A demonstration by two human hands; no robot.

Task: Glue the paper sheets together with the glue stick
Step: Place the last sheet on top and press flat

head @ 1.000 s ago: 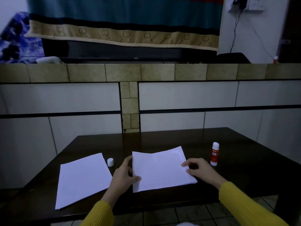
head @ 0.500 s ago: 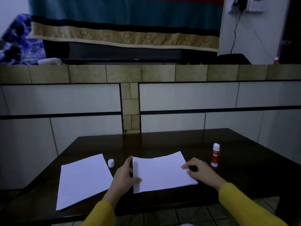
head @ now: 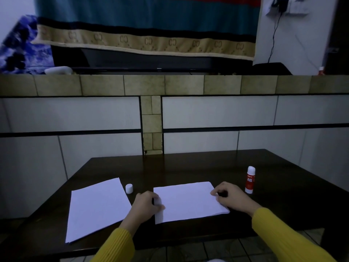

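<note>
Presently, from the head view, I note a loose paper sheet (head: pixel 96 208) lying flat at the left of the dark table (head: pixel 188 167), with a small white cap (head: pixel 129 188) just beside its far right corner. My left hand (head: pixel 146 207) grips the left edge of the centre paper sheets (head: pixel 188 201), thumb on top. My right hand (head: pixel 229 196) pinches their right edge with curled fingers. The glue stick (head: pixel 250 179) stands upright, uncapped, near the right hand. I see yellow sleeves (head: pixel 283 237) on both arms.
</note>
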